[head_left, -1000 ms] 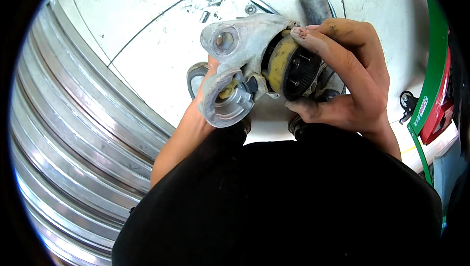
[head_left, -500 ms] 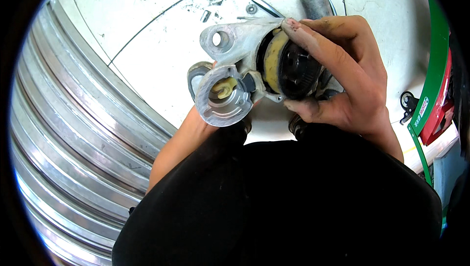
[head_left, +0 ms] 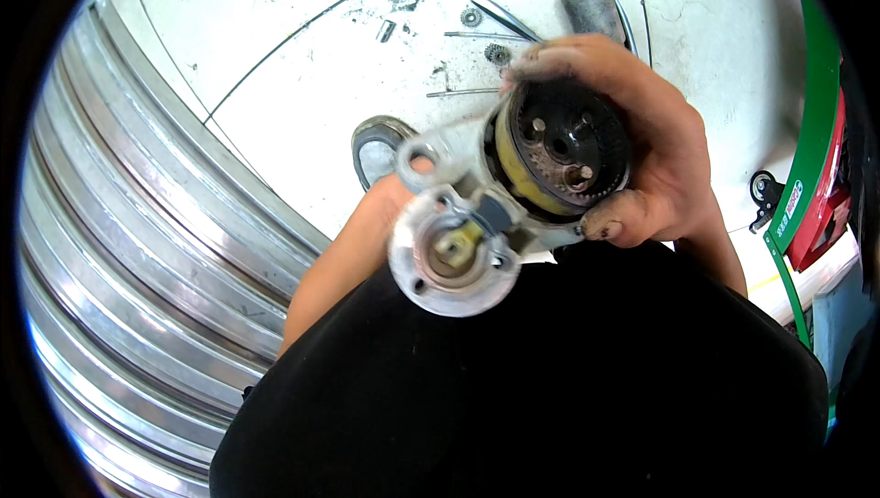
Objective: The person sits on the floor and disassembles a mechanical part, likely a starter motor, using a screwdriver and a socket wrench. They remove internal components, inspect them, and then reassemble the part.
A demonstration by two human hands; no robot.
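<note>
From where I stand, the grey metal housing (head_left: 536, 239) is up over the person's lap, clear of the floor (head_left: 284, 131), and the black toothed drum (head_left: 561, 122) sits in its right-hand end, face up, with short pins standing on it and a yellow, greasy-looking band (head_left: 515, 172) round its side. Handling this well, I'd say, calls for one hand to steady the housing while the other minds the drum; that band looks slick, so an even hold on opposite sides of the rim should be safer than a pinch at one edge, and a level tilt should guard against the drum slipping out. The right hand (head_left: 665, 145) comes round the housing's right side with its wrist bent inward, the fingers curved wide over the drum's far edge and the thumb pressed near its close edge, so the drum lies within that broad grip; the fingertips at the far edge are blurred. The left hand (head_left: 392, 200) reaches up from below to the housing's left side, its forearm slanting inward; it seems to bear the housing from behind, but its fingers are hidden, so I cannot tell how far they close. Beyond the housing, small gears (head_left: 497, 54) and thin rods (head_left: 490, 36) lie on the floor, with a metal cylinder (head_left: 591, 12) farther to the right.
</note>
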